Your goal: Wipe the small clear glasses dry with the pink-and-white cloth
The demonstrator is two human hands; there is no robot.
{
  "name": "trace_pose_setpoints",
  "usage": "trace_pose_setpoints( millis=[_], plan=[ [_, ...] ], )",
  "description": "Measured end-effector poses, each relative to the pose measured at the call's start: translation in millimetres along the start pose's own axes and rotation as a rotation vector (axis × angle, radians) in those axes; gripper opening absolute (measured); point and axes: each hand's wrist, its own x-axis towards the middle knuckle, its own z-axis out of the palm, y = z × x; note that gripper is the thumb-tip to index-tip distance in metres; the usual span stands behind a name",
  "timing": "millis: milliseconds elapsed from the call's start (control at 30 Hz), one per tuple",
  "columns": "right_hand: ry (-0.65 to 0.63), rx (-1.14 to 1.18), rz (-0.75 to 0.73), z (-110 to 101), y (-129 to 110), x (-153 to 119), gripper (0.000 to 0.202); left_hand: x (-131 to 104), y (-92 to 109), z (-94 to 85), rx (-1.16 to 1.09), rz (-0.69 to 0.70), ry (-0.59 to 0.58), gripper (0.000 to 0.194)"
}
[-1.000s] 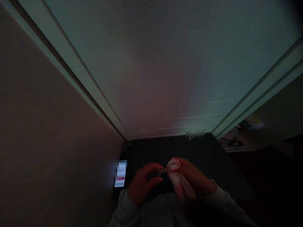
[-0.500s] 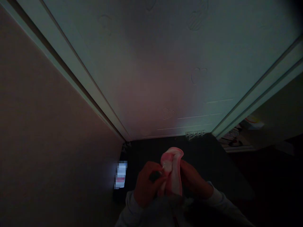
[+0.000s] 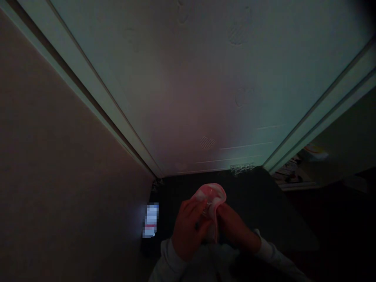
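Note:
A soft pink-and-white cloth point(image 3: 216, 190) with a pink edge is held up in front of me, over a dark table. My right hand point(image 3: 235, 227) grips it from the right and from behind, and its fingertips are hidden by the fabric. On the left, my left hand point(image 3: 190, 223) has its fingers bent over the cloth's near face. A small clear, shiny thing point(image 3: 207, 208) shows at those fingertips, against the cloth. In the dim light its kind cannot be made out.
The dark tabletop point(image 3: 264, 211) meets a pale panel point(image 3: 182, 109) with embossed hearts. Small clear ring-like pieces point(image 3: 242, 169) lie in a cluster at its back edge. A lit, blurred-out screen point(image 3: 150, 220) stands by the left wall. Items sit on a shelf point(image 3: 296, 186) at right.
My left hand has moved up and right, further over the cloth, and its fingers now cover more of it. The cloth's top has spread to the left. My right hand has shifted slightly left.

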Motion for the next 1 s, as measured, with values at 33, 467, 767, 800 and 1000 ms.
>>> trace_pose_setpoints(
  millis=[33,467,767,800,1000],
  plan=[
    [0.003,0.033,0.02,1.9,0.2,0.3,0.032,-0.3,-0.4,-0.1,-0.018,-0.013,-0.003,0.047],
    [0.077,0.22,0.125,7.5,-12.3,-1.2,0.064,-0.5,9.2,-8.2,-0.187,-0.296,0.184,0.016],
    [-0.068,0.022,0.092,13.7,-23.7,-1.4,0.068,-1.0,7.5,-8.6,-0.389,-0.352,0.126,0.024],
    [-0.068,0.017,0.095,14.2,-23.6,-1.2,0.067,-0.3,7.4,-8.8,-0.437,-0.381,0.107,0.023],
    [-0.101,0.061,0.096,14.4,-18.3,1.5,0.059,6.5,3.1,-7.0,-0.687,-0.552,0.141,0.015]
  ],
)
